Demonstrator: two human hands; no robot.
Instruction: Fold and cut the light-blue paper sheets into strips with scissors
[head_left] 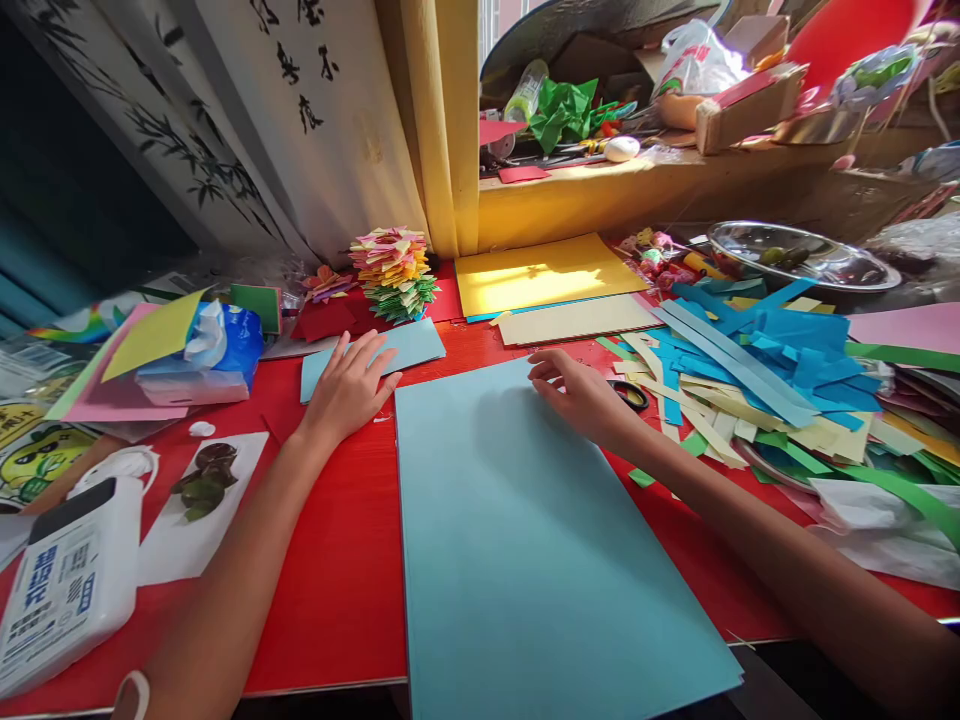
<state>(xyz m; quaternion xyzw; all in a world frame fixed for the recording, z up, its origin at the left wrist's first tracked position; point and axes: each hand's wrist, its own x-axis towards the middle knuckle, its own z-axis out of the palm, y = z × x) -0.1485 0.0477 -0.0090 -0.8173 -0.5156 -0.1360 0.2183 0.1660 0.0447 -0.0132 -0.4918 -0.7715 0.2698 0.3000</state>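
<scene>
A large stack of light blue paper (517, 540) lies in front of me, its near end reaching past the table's front edge. My left hand (351, 382) rests with fingers spread on a smaller folded or cut light blue piece of paper (420, 343), left of the stack's far corner. Over the stack's far right corner hovers or rests my right hand (574, 393), fingers loosely curled and apart, with nothing visible in them. Just right of that hand, the black handle of scissors (628, 395) shows, partly hidden.
Paper strips (757, 370) in blue, cream and green pile up at the right. A folded-paper tower (391, 272) and yellow sheets (540, 275) stand at the back. Left are a tissue pack (206, 360) and a white box-shaped device (71, 590). A metal bowl (802, 255) sits back right.
</scene>
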